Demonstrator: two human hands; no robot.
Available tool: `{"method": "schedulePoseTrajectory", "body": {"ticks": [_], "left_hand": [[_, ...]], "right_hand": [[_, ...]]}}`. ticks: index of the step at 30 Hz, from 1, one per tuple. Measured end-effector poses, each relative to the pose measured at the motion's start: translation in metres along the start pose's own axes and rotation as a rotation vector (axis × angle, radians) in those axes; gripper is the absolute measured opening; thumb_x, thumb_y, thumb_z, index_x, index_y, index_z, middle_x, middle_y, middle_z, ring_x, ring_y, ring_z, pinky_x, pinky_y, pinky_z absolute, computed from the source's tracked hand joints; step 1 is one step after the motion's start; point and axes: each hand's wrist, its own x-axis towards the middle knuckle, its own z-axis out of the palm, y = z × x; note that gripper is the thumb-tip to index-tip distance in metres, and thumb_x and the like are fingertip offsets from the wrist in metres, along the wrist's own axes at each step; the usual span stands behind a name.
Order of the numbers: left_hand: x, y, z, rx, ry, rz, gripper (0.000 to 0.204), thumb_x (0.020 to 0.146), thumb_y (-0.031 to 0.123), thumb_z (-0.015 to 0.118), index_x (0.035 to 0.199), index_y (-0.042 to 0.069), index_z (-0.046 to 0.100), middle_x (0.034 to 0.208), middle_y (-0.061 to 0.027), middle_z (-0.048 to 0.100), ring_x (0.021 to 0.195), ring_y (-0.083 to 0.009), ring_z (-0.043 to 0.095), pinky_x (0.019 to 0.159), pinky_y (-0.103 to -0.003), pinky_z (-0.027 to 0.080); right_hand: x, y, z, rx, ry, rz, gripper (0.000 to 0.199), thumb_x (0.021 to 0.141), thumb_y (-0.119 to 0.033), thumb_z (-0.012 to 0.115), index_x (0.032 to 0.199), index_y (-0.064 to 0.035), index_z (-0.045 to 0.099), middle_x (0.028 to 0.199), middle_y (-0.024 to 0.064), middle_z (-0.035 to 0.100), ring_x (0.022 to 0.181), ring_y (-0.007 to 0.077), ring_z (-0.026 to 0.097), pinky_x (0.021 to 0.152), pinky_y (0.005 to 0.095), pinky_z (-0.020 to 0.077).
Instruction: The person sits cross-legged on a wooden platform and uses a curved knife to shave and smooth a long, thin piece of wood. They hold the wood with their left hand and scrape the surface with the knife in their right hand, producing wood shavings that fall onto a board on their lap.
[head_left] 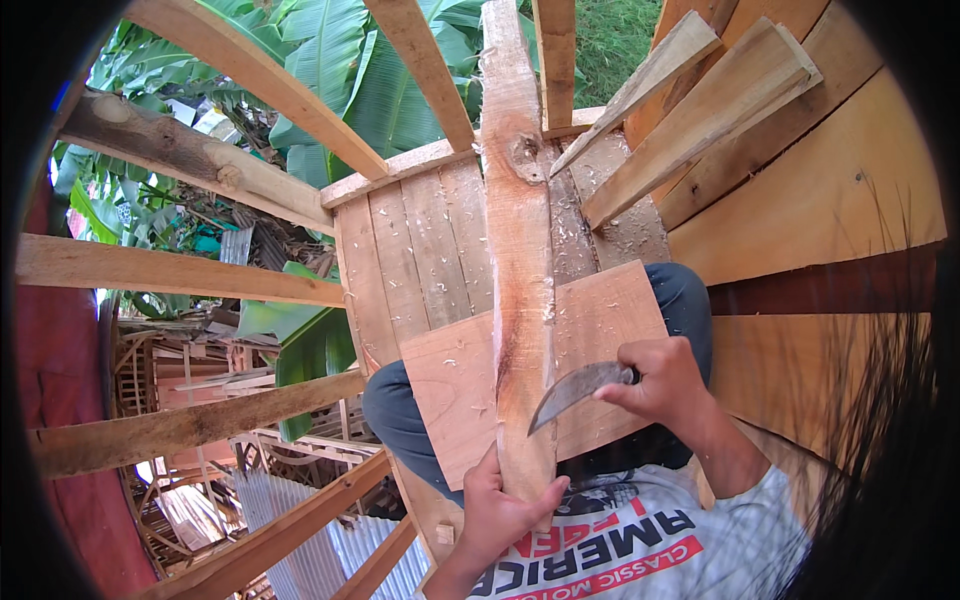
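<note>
A long, rough wooden plank runs away from me, with a dark knot near its far part and ragged, whittled edges. My left hand is closed round its near end, thumb on the right side. In my right hand is a knife with a broad, curved blade, held by its handle, which the fingers mostly hide. The blade's tip points down and left, at the plank's right edge; whether it touches the wood I cannot tell. Under the plank, a flat wooden board lies across my lap.
Wood shavings dot the slatted floor. Wooden railing bars stand at the left and far side, with banana leaves beyond. Two loose wood pieces lean at the far right, by a plank wall. Corrugated metal sheets lie below left.
</note>
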Motion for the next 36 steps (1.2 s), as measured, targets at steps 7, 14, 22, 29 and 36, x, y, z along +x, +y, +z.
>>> {"method": "schedulePoseTrajectory", "body": {"ticks": [7,14,22,29,36], "left_hand": [[0.002,0.003,0.007,0.128,-0.023,-0.010,0.049,0.072,0.011,0.078,0.112,-0.004,0.054,0.087,-0.0108,0.068,0.075,-0.0113,0.065,0.068,-0.026,0.053],[-0.010,0.000,0.005,-0.021,-0.129,-0.205,0.051,0.073,0.014,0.079,0.114,-0.003,0.054,0.087,-0.0094,0.068,0.074,-0.0114,0.065,0.069,-0.026,0.052],[-0.003,0.002,0.013,-0.042,-0.355,-0.148,0.064,0.069,0.015,0.081,0.123,-0.003,0.052,0.097,-0.0071,0.067,0.087,-0.0090,0.061,0.080,-0.024,0.048],[0.003,0.009,0.008,-0.142,-0.337,-0.180,0.051,0.070,0.009,0.079,0.114,-0.003,0.056,0.096,-0.0068,0.066,0.085,-0.0098,0.062,0.076,-0.025,0.050],[0.020,-0.006,-0.002,-0.119,-0.028,0.018,0.049,0.071,0.008,0.078,0.112,-0.004,0.055,0.092,-0.0096,0.068,0.080,-0.0113,0.065,0.070,-0.025,0.052]], "right_hand": [[0.003,0.012,0.005,-0.127,0.023,-0.086,0.062,0.059,-0.068,0.070,0.056,-0.0079,0.056,0.052,0.0082,0.055,0.050,0.0274,0.059,0.047,0.0342,0.0463],[0.032,0.047,0.007,-0.001,0.196,0.162,0.066,0.074,-0.064,0.063,0.058,-0.0009,0.052,0.052,0.0147,0.051,0.046,0.0299,0.048,0.047,0.0355,0.0389],[0.015,0.078,-0.003,0.577,0.310,0.410,0.061,0.091,-0.054,0.051,0.057,-0.0065,0.036,0.050,-0.0027,0.029,0.048,0.0055,0.030,0.044,0.0263,0.0235],[-0.005,0.036,0.009,1.083,-0.134,0.645,0.067,0.087,-0.069,0.042,0.057,-0.0084,0.041,0.047,-0.0013,0.036,0.041,0.0081,0.036,0.040,0.0240,0.0297],[-0.010,-0.009,0.001,0.198,-0.060,0.023,0.063,0.072,-0.063,0.066,0.060,-0.0016,0.058,0.053,0.0160,0.052,0.051,0.0296,0.058,0.049,0.0378,0.0441]]}}
